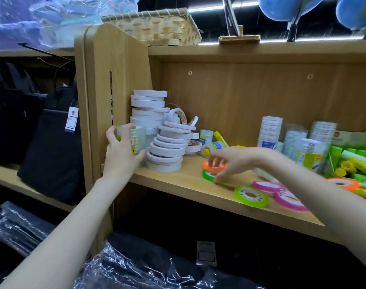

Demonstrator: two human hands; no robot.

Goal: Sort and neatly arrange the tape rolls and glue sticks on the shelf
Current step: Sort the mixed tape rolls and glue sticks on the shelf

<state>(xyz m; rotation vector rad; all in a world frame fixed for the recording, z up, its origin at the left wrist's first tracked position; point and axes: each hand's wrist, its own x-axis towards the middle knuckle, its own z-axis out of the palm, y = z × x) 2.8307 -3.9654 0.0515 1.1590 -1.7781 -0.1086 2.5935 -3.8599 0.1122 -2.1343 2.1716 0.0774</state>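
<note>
Wooden shelf (178,180) boards are carrying the whole jumble: at the left end, against the side panel (115,80), two leaning stacks of white tape rolls are standing, a tall one (148,109) at the back and a shorter one (167,151) in front of it, with a few loose white rolls (178,116) propped behind. The left hand (120,151) is curling its fingers around a wrapped pack of clear tape rolls (136,140), holding it upright just beside the tall stack. The right hand (226,163) is reaching across with fingers bent downward, its fingertips (216,163) touching an orange tape roll (211,164) that is lying on top of a green tape roll (208,175); whether it is actually pinching the roll I cannot tell. Nearer the front edge, four more coloured rolls are lying flat: one green (251,196), two pink (267,186) (289,200) overlapping, and one orange (342,183) at the far right. Behind the right wrist, yellow-capped glue sticks (214,147) are lying loose beside a small pack of clear tape (206,135). Further right, about four tall wrapped tubes of clear tape (270,131) are standing, some blurred. At the right edge a green open box (353,140) is holding green and yellow glue sticks (353,163) lying on their sides; their count is not clear. On the shelf top a woven basket (157,26) is sitting, its contents hidden.
</note>
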